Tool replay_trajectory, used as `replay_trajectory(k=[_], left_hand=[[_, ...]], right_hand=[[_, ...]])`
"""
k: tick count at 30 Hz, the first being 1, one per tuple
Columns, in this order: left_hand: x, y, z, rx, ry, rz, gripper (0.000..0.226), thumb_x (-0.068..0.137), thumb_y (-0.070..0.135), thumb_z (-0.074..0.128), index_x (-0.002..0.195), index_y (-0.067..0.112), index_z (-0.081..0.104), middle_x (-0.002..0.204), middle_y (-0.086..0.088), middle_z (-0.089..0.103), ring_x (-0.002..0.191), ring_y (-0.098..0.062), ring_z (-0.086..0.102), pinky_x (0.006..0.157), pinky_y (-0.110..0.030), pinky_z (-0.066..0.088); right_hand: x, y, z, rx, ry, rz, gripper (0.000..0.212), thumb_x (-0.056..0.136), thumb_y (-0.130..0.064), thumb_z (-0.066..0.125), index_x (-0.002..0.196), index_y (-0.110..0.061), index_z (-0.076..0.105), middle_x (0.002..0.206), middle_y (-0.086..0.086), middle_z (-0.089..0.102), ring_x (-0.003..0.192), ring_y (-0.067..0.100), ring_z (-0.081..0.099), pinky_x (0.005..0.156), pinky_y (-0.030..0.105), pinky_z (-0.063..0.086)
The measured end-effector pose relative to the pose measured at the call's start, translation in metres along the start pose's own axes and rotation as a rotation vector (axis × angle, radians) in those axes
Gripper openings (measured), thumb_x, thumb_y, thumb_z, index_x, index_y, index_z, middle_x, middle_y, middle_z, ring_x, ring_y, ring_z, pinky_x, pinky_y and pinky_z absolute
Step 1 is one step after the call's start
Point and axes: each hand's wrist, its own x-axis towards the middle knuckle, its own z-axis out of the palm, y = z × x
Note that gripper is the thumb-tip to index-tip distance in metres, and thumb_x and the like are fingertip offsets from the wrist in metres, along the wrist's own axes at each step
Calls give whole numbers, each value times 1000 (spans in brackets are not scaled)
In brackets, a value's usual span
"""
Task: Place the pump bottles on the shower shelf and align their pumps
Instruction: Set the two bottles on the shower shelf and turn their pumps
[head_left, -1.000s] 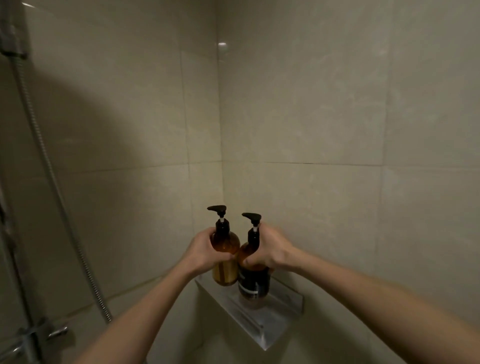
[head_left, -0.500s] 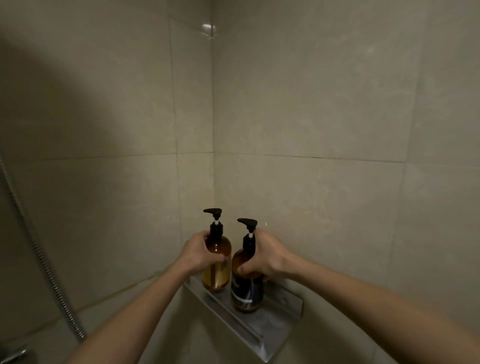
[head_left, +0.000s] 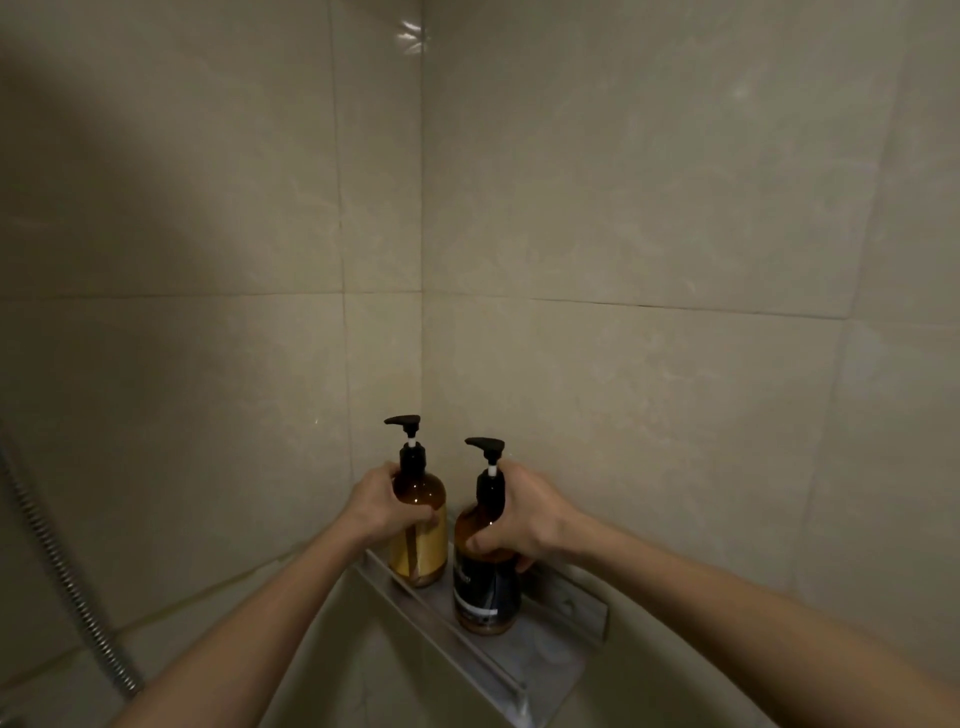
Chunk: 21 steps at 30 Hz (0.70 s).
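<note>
Two amber pump bottles stand upright on a metal corner shelf (head_left: 550, 660). The yellow-label bottle (head_left: 421, 545) is on the left, near the wall corner. The dark-label bottle (head_left: 485, 597) is to its right and nearer to me. My left hand (head_left: 379, 501) grips the yellow-label bottle at its shoulder. My right hand (head_left: 524, 517) wraps the shoulder and neck of the dark-label bottle. Both black pump spouts point left.
Beige tiled walls meet in a corner right behind the shelf. A ribbed metal shower hose (head_left: 67, 577) runs down the left wall. The shelf has a raised front lip and open space right of the dark-label bottle.
Both bottles have come down and now stand on the shelf, still gripped. The view has shifted right, so the shower fittings at the left edge have left the view.
</note>
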Motion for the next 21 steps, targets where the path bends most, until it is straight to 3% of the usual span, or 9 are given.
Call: replay_trajectory(k=[7,12,16,18,21], left_hand=[[3,-2,3,-21,-14,-10,69,59,19,84,120,12,53,108,-6,63,99,-21,60,86,-38,53],[5,-8,6,-28,-2,-19,72,60,21,84,123,14,50,103,1,59,94,-15,56,76,-25,48],[5,-11,6,-6,0,-13,92,60,29,84,136,15,34,126,-7,54,107,-18,52,85,-26,45],[4,-11,3,-30,-18,-12,104,59,35,85,142,16,23,137,-9,47,120,-24,48,90,-30,43],[1,-11,-5,-100,-27,-28,100,68,39,79,144,14,19,144,-15,39,128,-28,43,99,-36,41]], right_hand=[[5,3,1,1,-3,-11,57,62,-24,83,102,-27,43,102,-2,51,90,21,59,52,37,60],[0,-4,-1,-83,-29,8,59,67,-27,81,107,-25,39,105,-1,52,93,18,58,57,35,60],[-3,-18,-16,-73,-61,7,83,68,-40,81,132,-19,33,127,5,51,116,26,53,79,42,58],[-4,-29,-29,-145,30,-60,93,72,-49,74,143,-13,26,138,10,47,125,28,48,94,36,48],[-1,-50,-48,-187,149,-183,84,82,-53,61,146,-12,25,144,13,43,128,26,46,96,32,42]])
